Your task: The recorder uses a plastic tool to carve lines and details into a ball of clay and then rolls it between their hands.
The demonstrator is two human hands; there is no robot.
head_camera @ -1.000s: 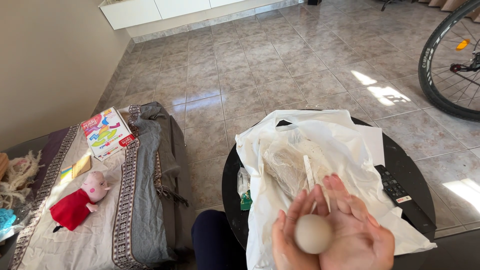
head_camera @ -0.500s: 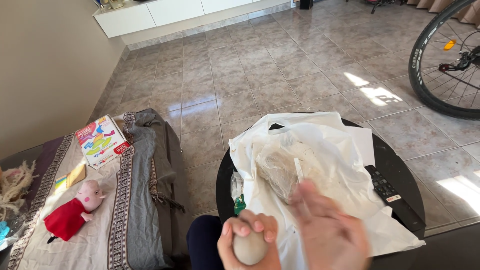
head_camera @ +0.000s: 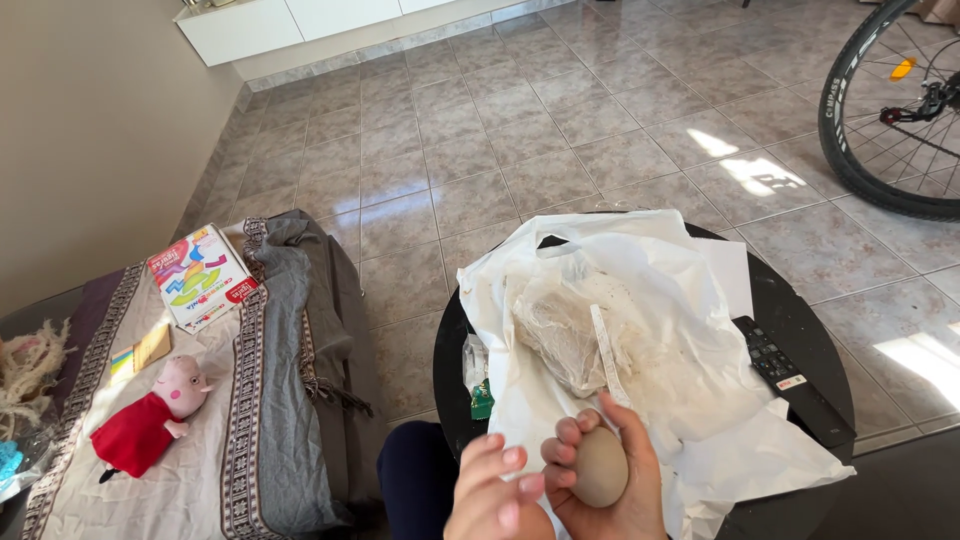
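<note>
- Plush pig toy (head_camera: 150, 420) in red lies on the covered sofa (head_camera: 200, 400), nine o'clock.
- Left hand (head_camera: 495, 495), grip apart, fingers beside the ball.
- Right hand (head_camera: 610, 480), grip clamped on a beige clay ball (head_camera: 600, 467), six o'clock, over the round black bench (head_camera: 800, 330).
- White plastic bag (head_camera: 640, 320) spreads at twelve o'clock of the ball.

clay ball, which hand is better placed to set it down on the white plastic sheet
Right, probably. The right hand already cups the clay ball in its grip, just over the near edge of the white plastic sheet. The left hand is open beside it, holding nothing.

Beige ball (head_camera: 600, 467), white plastic sheet (head_camera: 640, 300)
</note>
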